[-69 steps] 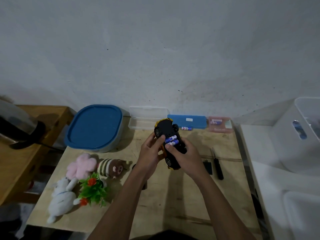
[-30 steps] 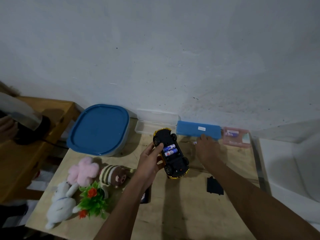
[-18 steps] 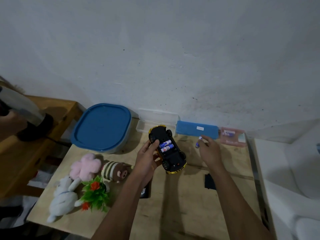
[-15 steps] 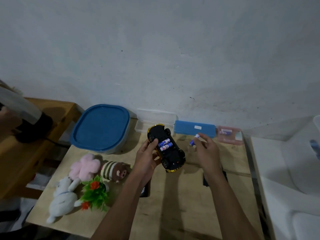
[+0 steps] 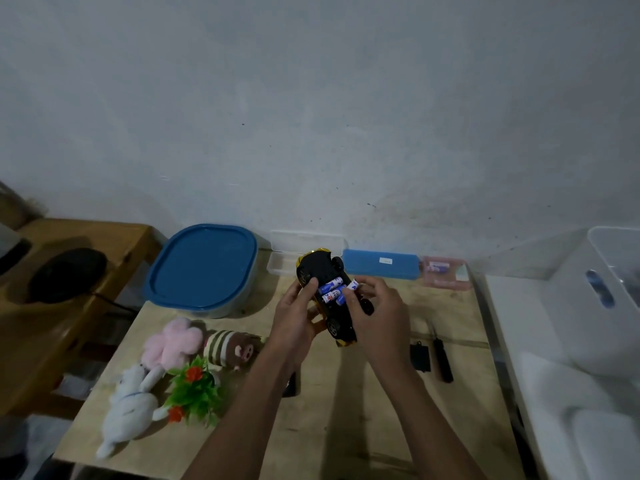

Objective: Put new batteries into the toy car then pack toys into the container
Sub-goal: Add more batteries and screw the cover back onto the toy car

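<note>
My left hand grips the black and yellow toy car, held upside down above the wooden table. Blue and white batteries lie in its open underside. My right hand pinches another battery at the edge of that compartment. The container with a blue lid stands at the back left. A pink plush, a striped brown plush, a white plush and a small green plant toy lie at the front left.
A black battery cover and a screwdriver lie right of my hands. A clear box, a blue case and a pink box line the wall. A white bin stands to the right, a wooden bench to the left.
My right hand reached to the table by the blue case, picked up a battery and came back to the car's underside. My left hand kept holding the car.
</note>
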The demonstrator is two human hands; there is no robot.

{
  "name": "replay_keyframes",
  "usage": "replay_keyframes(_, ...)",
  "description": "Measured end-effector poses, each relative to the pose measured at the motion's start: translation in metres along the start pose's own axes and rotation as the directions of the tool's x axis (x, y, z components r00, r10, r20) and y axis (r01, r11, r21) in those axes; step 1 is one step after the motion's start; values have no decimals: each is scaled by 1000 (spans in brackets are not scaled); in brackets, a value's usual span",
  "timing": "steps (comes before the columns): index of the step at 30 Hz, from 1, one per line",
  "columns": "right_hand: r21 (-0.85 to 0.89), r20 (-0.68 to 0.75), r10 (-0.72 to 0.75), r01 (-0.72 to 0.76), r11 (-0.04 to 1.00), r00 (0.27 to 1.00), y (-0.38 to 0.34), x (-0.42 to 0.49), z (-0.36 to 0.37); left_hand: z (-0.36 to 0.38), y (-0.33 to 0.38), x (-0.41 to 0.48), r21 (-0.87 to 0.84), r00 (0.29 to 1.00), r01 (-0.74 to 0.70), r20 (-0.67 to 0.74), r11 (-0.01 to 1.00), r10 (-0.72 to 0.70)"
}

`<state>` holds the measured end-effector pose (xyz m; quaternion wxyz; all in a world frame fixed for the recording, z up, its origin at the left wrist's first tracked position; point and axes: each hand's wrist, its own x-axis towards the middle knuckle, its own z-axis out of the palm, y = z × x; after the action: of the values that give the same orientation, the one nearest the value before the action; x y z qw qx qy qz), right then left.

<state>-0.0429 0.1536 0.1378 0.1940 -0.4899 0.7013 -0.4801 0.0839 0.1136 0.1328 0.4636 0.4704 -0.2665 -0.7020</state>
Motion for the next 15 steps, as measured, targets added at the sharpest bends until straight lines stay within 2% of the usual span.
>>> replay_keyframes(6, -72, -25, -22, 20, 997, 999, 8, 1, 1, 0, 4, -4, -19, 1000, -14, 21, 1000, 14)
replay_keyframes(15, -9, 1, 3, -3, 1000, 1000, 6, -8, 3, 0, 4, -8, -9, 999, -34, 34, 999, 34)
